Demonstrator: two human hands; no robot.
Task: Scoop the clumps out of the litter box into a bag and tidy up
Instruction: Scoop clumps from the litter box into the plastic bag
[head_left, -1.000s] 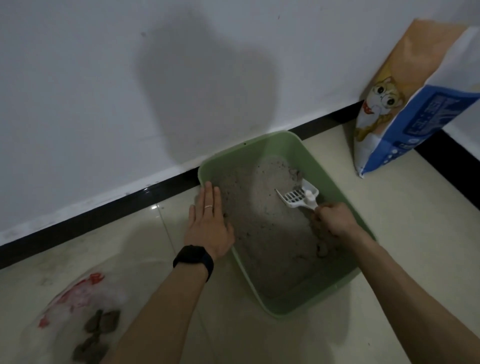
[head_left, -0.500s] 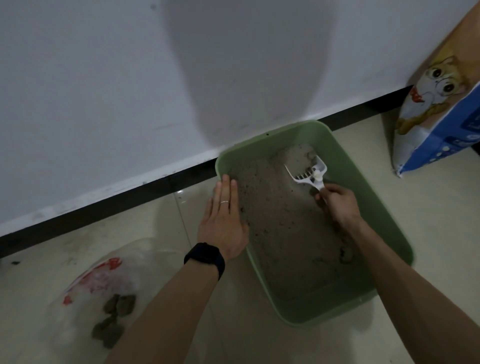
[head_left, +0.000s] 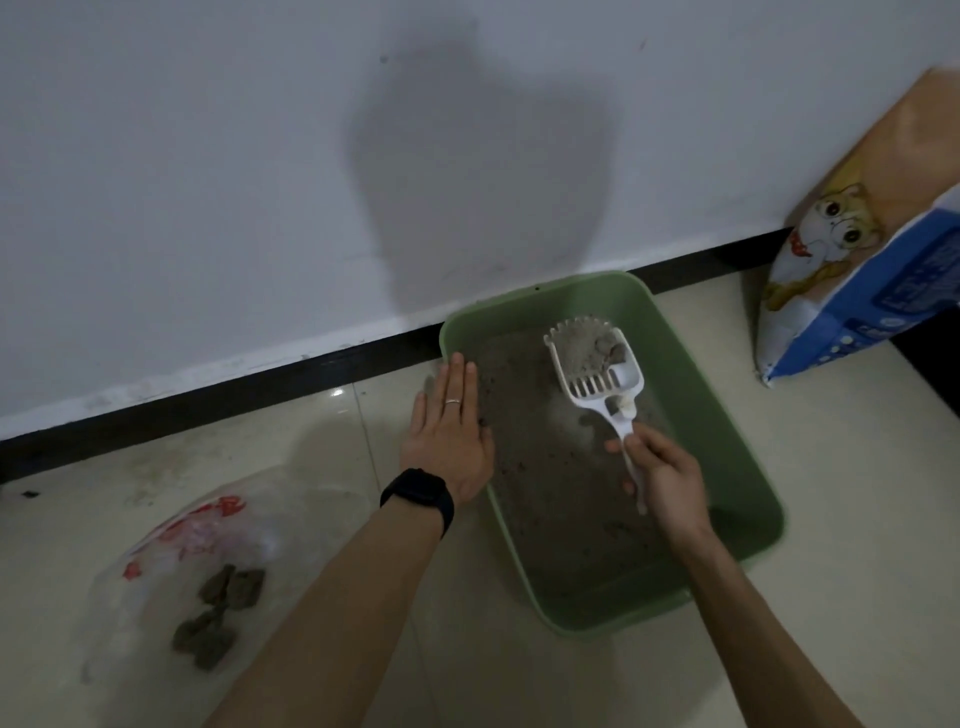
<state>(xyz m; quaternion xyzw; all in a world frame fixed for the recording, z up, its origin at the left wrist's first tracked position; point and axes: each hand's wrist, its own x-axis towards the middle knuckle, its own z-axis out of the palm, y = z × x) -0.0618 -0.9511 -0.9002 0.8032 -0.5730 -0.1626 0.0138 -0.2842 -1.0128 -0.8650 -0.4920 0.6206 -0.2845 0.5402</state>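
Note:
A green litter box (head_left: 727, 431) sits on the tiled floor against the wall, filled with grey litter (head_left: 550, 499). My right hand (head_left: 665, 478) grips the handle of a white slotted scoop (head_left: 597, 364), held up over the far end of the box with litter and a dark clump (head_left: 610, 351) in it. My left hand (head_left: 449, 436) lies flat on the box's left rim, fingers together, with a ring and a black wristband. A clear plastic bag (head_left: 208, 561) with red print lies on the floor at the left, several dark clumps (head_left: 218, 613) inside.
A blue and orange litter sack (head_left: 857, 270) with a cartoon cat leans against the wall at the right. A black skirting strip (head_left: 208, 400) runs along the base of the white wall. Pale floor tiles (head_left: 857, 519) surround the box.
The scoop has come up out of the litter with a clump and loose litter in it, and now faces upward. My left hand stays on the rim. The camera view has shifted slightly.

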